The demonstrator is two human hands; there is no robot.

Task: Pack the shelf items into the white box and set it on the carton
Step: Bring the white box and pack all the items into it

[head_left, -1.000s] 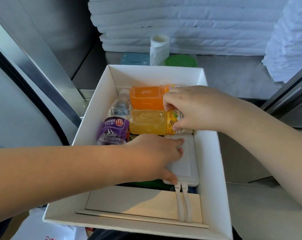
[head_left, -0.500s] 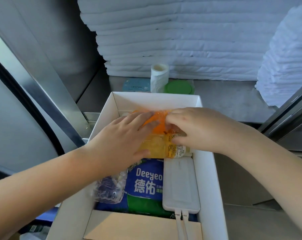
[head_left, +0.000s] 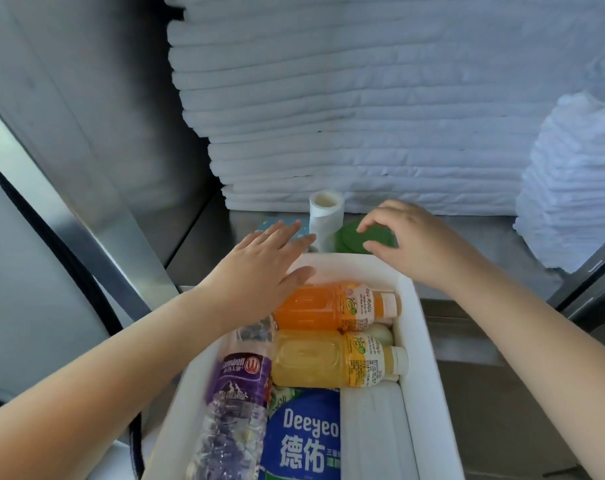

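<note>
- Several items lie packed in the white box [head_left: 420,341] nearest the camera: a water bottle [head_left: 235,393], a blue wipes pack [head_left: 304,438], a yellow drink [head_left: 339,363] and an orange drink [head_left: 332,304].
- Over the far rim, the left hand [head_left: 263,261] is flat and spread, holding nothing.
- Right hand [head_left: 412,237] hovers half-curled and empty at the green lid [head_left: 370,239].
- Between them a tissue roll [head_left: 325,220] stands upright; either hand's reach could likely tip it.
- Beyond, a steel shelf [head_left: 467,258] carries stacked white foam sheets [head_left: 363,116]; the carton is out of sight.
</note>
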